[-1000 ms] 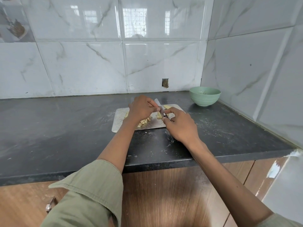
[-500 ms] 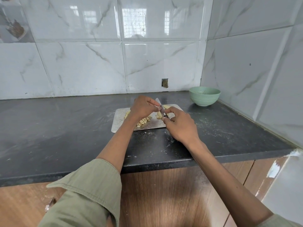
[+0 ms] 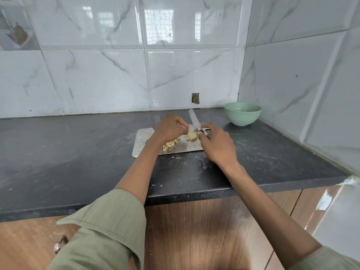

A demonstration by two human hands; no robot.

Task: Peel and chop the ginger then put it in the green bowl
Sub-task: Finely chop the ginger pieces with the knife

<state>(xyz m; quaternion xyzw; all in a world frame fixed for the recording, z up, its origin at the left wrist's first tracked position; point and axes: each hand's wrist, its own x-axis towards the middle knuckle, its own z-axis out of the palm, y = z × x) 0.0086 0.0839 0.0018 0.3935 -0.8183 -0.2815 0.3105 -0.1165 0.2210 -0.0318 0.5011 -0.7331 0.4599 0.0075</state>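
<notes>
Knife (image 3: pixel 194 121) handle is gripped in the curled right hand (image 3: pixel 216 145), blade motion-blurred and angled up and away over the board, so edge contact with the ginger can't be judged. Left hand (image 3: pixel 169 129) has fingers curled with fingertips pinching the peeled ginger chunk (image 3: pixel 191 136), which sits on the metal cutting board (image 3: pixel 140 145) just left of the blade; a pile of chopped ginger pieces (image 3: pixel 170 145) lies on the board under the left wrist. Green bowl (image 3: pixel 242 114) stands on the dark counter (image 3: pixel 78 162) in the back right corner, apart from the board.
</notes>
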